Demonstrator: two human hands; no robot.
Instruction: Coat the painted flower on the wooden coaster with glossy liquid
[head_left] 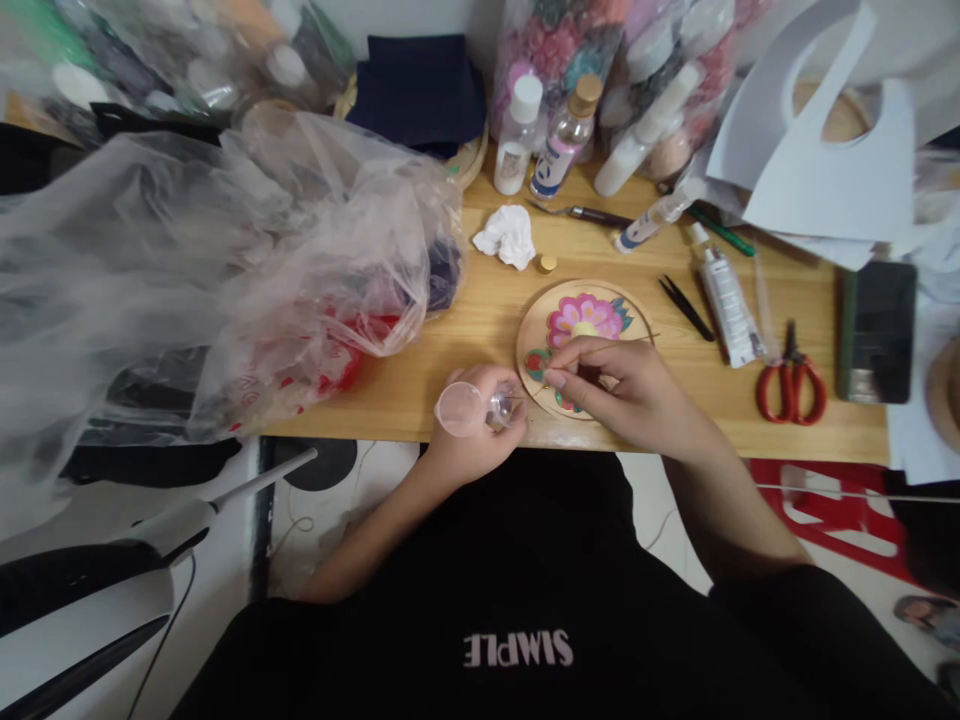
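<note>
At the table's front edge, my left hand (480, 430) is closed around a small clear plastic cup (501, 400). A translucent round piece like a lid (460, 410) sticks out on the cup's left. My right hand (622, 390) pinches a thin stick (536, 390) between thumb and fingertips, its lower end pointing at the cup's mouth. Whether the tip touches anything inside I cannot tell. Under my right hand lies a round wooden plate (529, 330) bearing a pink flower piece (581, 315) with green leaves and a small red-and-green piece (535, 363).
Crumpled tissue (506, 236), a gold cap (547, 264) and several bottles (559, 150) stand behind the plate. On the right lie black tweezers (686, 308), a white tube (727, 305), red-handled scissors (791, 385) and a phone (876, 330). Plastic bags (300, 270) cover the left.
</note>
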